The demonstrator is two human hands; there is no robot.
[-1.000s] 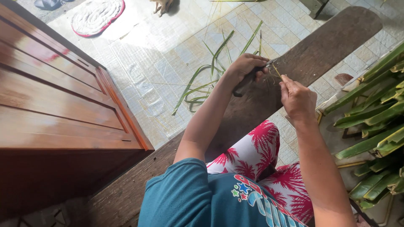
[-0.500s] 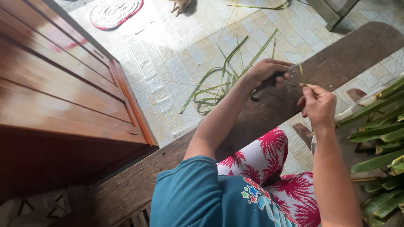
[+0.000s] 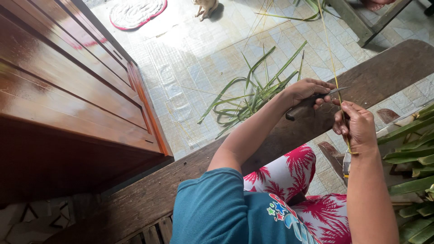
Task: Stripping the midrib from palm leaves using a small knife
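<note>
**Two hands, one midrib: stripping a palm leaflet w/ a knife**

Two hands are at work over the wooden bench (image 3: 389, 68). My left hand (image 3: 309, 90) is curled tight round a dark-handled knife (image 3: 316, 100), blade tip poking out to the right. My right hand (image 3: 359, 126) pinches a thin yellow-green midrib (image 3: 335, 68) between thumb & fingers, closed narrow on it; the strand runs from below that hand up past the blade toward the top of the view.

Doing this step well, as I judge it: keep the strand taut, blade at a shallow angle against it, edge facing away from the right thumb, since the two hands sit v. near each other. Pull the strand rather than shove the knife.

Around: green stripped leaflets (image 3: 253, 97) lie in a loose heap on the tiled floor (image 3: 194, 68) beyond the bench. More green fronds (image 3: 407, 153) are stacked at the right, just beside my right forearm, and could snag the strand's lower end. Brown wooden cabinet (image 3: 68, 90) at left, well apart. Round mat (image 3: 138, 11) & a small animal (image 3: 205, 7) at far top, no bother. My red-flowered lap (image 3: 289, 174) sits under the work.
</note>
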